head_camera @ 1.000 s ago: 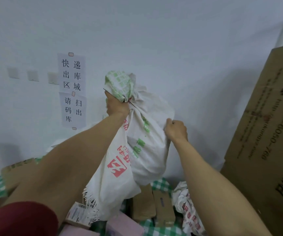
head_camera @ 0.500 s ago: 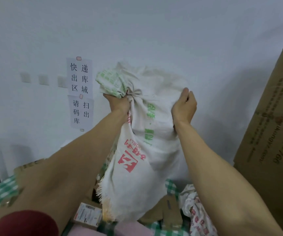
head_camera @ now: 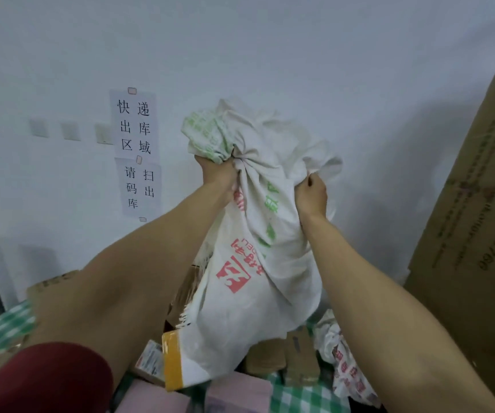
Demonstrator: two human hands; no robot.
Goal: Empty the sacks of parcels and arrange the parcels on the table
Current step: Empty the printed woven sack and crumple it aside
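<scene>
White sack (head_camera: 258, 222) hangs mouth-down, bunched, above brown parcels (head_camera: 299, 359) on green-checked table (head_camera: 299, 397).

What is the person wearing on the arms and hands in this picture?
The left hand and right hand are bare: no glove, ring or watch shows. A dark red sleeve covers the left upper arm; both forearms are uncovered. No sleeve shows on the right.

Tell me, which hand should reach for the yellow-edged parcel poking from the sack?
Probably the left hand: the parcel hangs on its side, under that forearm; the right hand also grips the sack.
</scene>
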